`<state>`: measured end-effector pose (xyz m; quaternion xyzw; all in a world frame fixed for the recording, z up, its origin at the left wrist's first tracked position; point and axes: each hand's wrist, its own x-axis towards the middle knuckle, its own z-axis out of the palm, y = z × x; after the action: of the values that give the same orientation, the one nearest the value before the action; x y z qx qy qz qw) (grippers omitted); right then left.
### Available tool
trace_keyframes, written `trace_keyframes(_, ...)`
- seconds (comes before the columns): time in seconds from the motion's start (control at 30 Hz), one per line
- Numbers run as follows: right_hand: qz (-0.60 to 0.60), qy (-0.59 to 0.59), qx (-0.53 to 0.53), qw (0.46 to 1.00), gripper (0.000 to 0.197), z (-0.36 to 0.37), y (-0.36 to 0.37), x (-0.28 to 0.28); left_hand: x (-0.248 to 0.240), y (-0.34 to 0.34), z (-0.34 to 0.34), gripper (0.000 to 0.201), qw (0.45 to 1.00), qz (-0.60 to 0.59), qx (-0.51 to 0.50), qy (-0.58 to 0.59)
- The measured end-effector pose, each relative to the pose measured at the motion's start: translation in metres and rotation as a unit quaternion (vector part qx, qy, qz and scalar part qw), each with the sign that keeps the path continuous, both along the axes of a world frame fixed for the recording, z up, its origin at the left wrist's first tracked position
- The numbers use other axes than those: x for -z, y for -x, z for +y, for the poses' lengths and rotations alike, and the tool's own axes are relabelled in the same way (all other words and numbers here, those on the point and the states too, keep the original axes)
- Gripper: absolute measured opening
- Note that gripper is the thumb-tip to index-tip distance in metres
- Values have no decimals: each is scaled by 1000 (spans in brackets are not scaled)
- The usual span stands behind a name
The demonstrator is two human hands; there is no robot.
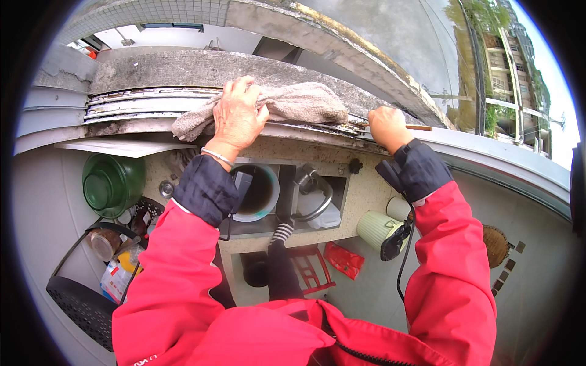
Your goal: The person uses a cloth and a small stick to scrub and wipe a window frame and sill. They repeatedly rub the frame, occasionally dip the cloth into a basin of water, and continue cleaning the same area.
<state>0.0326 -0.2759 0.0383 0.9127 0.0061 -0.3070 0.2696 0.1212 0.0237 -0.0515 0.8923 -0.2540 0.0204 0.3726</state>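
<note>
My left hand (238, 114) is closed over the end of a greyish-beige cloth (305, 102), pressing it on the window track (137, 105). The cloth lies bunched along the track and reaches to the right toward my other hand. My right hand (389, 127) is closed in a fist around a slim tool with a brown handle (420, 128). The handle's end sticks out to the right of the fist. A thin part points left into the dirty track; its tip is too small to make out.
Below lies a sink (287, 226) with a basin of dark water (259, 192) and a curved faucet (320, 201). My leg in a striped sock (282, 232) is at its edge. A green bowl (113, 186) is left, a pale green bin (378, 230) right. Beyond the track runs a concrete ledge (165, 70).
</note>
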Motion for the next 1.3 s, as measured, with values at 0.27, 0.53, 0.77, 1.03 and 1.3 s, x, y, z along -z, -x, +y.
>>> trace_keyframes(0.27,1,-66,0,998,13,13,1,5,34,-9,-11,20,996,-47,-63,-37)
trace_keyframes(0.53,-65,-171,31,983,16,15,-5,-48,39,-8,-14,20,993,-79,-77,-45)
trace_keyframes(0.77,-95,-181,-5,979,12,41,-9,-16,34,-9,-11,20,994,-70,-64,-61)
trace_keyframes(1.03,28,-123,-15,992,16,19,-2,-13,26,-13,-8,26,999,-48,3,-14)
trace_keyframes(1.3,-59,-184,15,981,15,24,11,-29,31,-18,-7,27,997,-21,12,-77)
